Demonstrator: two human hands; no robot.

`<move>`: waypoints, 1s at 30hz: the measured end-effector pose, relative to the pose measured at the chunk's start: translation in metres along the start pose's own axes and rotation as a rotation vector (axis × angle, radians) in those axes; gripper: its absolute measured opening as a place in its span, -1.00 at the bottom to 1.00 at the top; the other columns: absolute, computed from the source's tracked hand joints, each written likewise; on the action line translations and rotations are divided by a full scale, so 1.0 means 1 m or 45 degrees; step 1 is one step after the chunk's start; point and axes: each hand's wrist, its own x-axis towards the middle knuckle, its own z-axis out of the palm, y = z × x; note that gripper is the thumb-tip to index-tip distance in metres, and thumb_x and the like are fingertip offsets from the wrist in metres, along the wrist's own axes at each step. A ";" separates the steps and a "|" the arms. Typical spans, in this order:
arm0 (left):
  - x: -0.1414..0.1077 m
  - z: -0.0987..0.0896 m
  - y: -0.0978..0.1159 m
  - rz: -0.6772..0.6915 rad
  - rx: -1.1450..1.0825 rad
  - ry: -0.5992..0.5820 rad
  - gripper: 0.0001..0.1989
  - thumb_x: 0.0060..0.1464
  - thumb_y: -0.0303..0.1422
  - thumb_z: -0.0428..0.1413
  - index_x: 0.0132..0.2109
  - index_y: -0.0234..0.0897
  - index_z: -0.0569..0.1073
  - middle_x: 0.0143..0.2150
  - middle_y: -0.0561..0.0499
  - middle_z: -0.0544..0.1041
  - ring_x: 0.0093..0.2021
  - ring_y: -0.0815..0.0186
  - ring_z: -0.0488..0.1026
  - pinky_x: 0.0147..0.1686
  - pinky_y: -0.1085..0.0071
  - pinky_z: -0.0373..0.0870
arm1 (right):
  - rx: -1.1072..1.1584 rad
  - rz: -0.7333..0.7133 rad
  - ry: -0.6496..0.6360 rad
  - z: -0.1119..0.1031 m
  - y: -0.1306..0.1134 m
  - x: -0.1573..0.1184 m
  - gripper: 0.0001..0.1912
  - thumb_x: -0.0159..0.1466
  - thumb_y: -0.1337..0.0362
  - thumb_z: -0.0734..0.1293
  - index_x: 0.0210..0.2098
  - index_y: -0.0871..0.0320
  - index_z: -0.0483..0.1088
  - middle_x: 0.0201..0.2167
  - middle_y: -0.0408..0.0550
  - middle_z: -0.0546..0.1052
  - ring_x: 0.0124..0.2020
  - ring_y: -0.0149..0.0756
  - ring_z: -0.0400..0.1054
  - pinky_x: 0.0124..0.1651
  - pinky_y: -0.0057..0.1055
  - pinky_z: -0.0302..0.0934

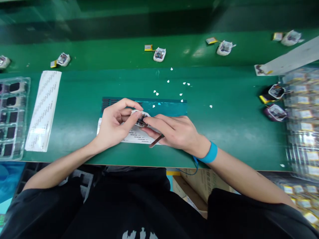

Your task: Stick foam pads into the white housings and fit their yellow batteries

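Observation:
A small white device housing (141, 119) with its electronics exposed is held over the middle of the green bench. My left hand (116, 123) grips it by the side between thumb and fingers. The fingertips of my right hand (175, 131) touch its right side, and a thin dark tool (156, 141) sticks out from under that hand. A blue band (210, 152) is round the right wrist. Under the hands lie a teal sheet (169, 108) and a white printed strip (136, 136).
On the bench (236, 132), white bits (184, 83) are scattered. Along the back are housings with batteries, one of them a white housing (159, 54). A clear tray (15, 116) and a white strip (43, 111) are at left. Stacked trays (304, 126) and dark housings (275, 113) are at right.

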 end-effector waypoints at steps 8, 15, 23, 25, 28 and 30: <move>0.004 -0.004 -0.001 0.037 0.054 -0.027 -0.82 0.10 -0.27 0.37 -0.27 -0.21 0.55 -0.48 0.08 0.57 -0.55 0.40 0.45 -0.54 0.48 0.43 | 0.141 0.176 0.103 0.005 0.005 -0.002 -0.83 0.50 0.44 0.28 -0.08 0.14 0.50 -0.29 -0.17 0.64 -0.39 -0.47 0.50 -0.46 -0.53 0.19; 0.007 -0.007 0.000 -0.169 -0.164 -0.400 -0.84 0.10 -0.29 0.37 -0.19 -0.25 0.67 -0.33 -0.02 0.68 -0.48 0.20 0.67 -0.51 0.41 0.59 | 0.437 0.287 0.218 0.012 0.010 0.004 -0.92 0.52 0.30 0.33 -0.11 0.14 0.48 -0.32 -0.16 0.63 -0.48 -0.47 0.43 -0.39 -0.51 0.28; 0.004 -0.009 -0.003 -0.171 -0.226 -0.380 -0.77 0.14 -0.18 0.38 -0.18 -0.25 0.70 -0.50 0.03 0.60 -0.63 0.24 0.58 -0.68 0.46 0.38 | 0.353 0.258 0.156 0.002 0.011 0.004 -0.88 0.51 0.34 0.36 -0.11 0.14 0.58 -0.36 -0.16 0.67 -0.55 -0.51 0.41 -0.47 -0.53 0.25; 0.004 -0.010 -0.002 -0.157 -0.232 -0.370 -0.81 0.15 -0.22 0.37 -0.18 -0.23 0.69 -0.53 0.06 0.58 -0.65 0.25 0.56 -0.68 0.46 0.37 | 0.395 0.249 0.154 0.001 0.012 0.005 -0.87 0.51 0.32 0.36 -0.10 0.14 0.58 -0.34 -0.14 0.69 -0.53 -0.50 0.46 -0.47 -0.53 0.29; 0.004 -0.011 -0.001 -0.152 -0.226 -0.368 -0.87 0.14 -0.28 0.37 -0.19 -0.22 0.69 -0.58 0.10 0.52 -0.69 0.28 0.52 -0.69 0.47 0.34 | 0.409 0.181 0.184 0.002 0.014 0.004 -0.89 0.49 0.35 0.37 -0.09 0.16 0.58 -0.30 -0.13 0.70 -0.44 -0.46 0.55 -0.45 -0.54 0.33; 0.004 -0.011 -0.001 -0.162 -0.216 -0.373 -0.88 0.13 -0.30 0.37 -0.20 -0.22 0.69 -0.61 0.12 0.48 -0.71 0.30 0.49 -0.71 0.47 0.30 | 0.365 0.116 0.202 0.003 0.016 0.002 -0.89 0.47 0.41 0.37 -0.07 0.19 0.57 -0.28 -0.10 0.71 -0.38 -0.44 0.59 -0.42 -0.55 0.35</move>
